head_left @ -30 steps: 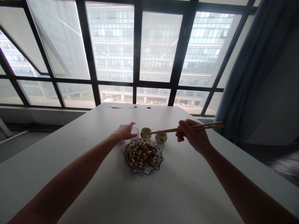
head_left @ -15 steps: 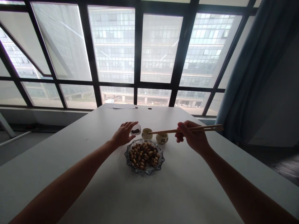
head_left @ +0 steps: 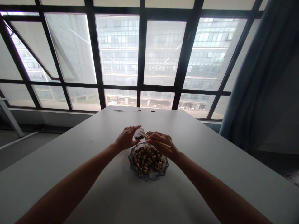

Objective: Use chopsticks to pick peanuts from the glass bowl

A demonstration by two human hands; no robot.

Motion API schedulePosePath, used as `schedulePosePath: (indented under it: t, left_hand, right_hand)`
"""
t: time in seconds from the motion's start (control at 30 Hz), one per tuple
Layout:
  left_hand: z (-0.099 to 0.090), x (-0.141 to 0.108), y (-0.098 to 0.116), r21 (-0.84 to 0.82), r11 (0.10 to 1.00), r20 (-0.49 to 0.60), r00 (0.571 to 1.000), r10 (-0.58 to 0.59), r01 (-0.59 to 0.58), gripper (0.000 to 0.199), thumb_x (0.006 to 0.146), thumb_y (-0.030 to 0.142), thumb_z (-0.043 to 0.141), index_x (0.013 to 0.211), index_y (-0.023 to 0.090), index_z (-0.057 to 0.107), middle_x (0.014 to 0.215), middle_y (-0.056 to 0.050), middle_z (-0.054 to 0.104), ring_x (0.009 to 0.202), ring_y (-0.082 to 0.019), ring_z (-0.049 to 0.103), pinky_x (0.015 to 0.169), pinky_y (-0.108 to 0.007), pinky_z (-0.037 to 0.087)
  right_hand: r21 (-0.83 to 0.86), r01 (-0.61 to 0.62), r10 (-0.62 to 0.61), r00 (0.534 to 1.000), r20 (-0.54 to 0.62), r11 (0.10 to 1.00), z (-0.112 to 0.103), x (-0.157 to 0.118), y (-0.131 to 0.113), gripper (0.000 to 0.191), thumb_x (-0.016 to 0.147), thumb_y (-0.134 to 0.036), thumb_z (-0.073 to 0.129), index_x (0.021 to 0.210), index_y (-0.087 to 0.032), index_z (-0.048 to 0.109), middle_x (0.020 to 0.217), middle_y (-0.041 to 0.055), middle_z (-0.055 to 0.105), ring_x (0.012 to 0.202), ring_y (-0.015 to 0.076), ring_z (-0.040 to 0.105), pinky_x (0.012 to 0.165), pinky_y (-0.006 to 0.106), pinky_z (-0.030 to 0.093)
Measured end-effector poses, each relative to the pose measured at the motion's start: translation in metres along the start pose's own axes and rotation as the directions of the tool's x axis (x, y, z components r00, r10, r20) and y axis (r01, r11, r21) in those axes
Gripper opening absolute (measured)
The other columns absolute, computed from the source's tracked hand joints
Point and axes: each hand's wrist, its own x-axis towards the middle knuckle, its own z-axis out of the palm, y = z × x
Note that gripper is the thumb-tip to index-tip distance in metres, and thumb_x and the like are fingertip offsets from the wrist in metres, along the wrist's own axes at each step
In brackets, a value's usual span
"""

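My left hand (head_left: 126,137) has its thumb and fingers curved around the side of a small whitish cup (head_left: 137,132) with small dark pieces (head_left: 139,137) in it. In my right hand (head_left: 166,142) is a pair of wooden chopsticks (head_left: 163,144), tips pointing left over that cup. Whether the tips pinch a piece is too small to tell. Behind my right hand, a cream cup (head_left: 149,133) shows in part; a second cream cup (head_left: 170,137) is almost wholly hidden. Just nearer to me stands a scalloped glass bowl (head_left: 146,178) of pistachio-like nuts (head_left: 147,160).
All of this stands on a long white table (head_left: 105,183). Papers (head_left: 123,109) and two dark round spots lie at its far end. Beyond are large framed windows (head_left: 116,49), and a blue-grey curtain (head_left: 252,93) hangs at the right.
My right hand has moved left with the chopsticks, whose tips went from the middle cream cup to the whitish cup. The left hand stays at its cup. The view has shifted slightly.
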Motion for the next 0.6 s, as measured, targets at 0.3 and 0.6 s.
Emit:
schedulePosePath:
  t: [0.3,0.6]
  left_hand:
    - [0.005,0.012,-0.003,0.035,0.979,0.088,0.975,-0.204,0.202,0.067,0.077,0.045,0.070,0.134,0.017,0.047,0.120,-0.014,0.069,0.110,-0.032,0.065,0.101,-0.048,0.042]
    - [0.008,0.019,-0.002,0.125,0.952,0.210,0.931,-0.300,0.279,0.064,0.079,0.055,0.063,0.131,0.017,0.052,0.114,-0.016,0.071,0.109,-0.035,0.064,0.101,-0.050,0.040]
  right_hand:
    - [0.139,-0.159,0.189,0.951,-0.245,0.977,-0.033,-0.017,-0.023,0.044,0.097,-0.053,0.050,0.069,-0.020,0.059,0.054,0.0015,0.061,0.045,0.0139,0.057,0.046,0.026,0.046]
    - [0.129,-0.284,0.296,0.951,-0.089,0.950,-0.051,-0.035,-0.032,0.047,0.093,-0.058,0.053,0.065,-0.020,0.059,0.050,0.0017,0.062,0.039,0.0137,0.057,0.038,0.024,0.045]
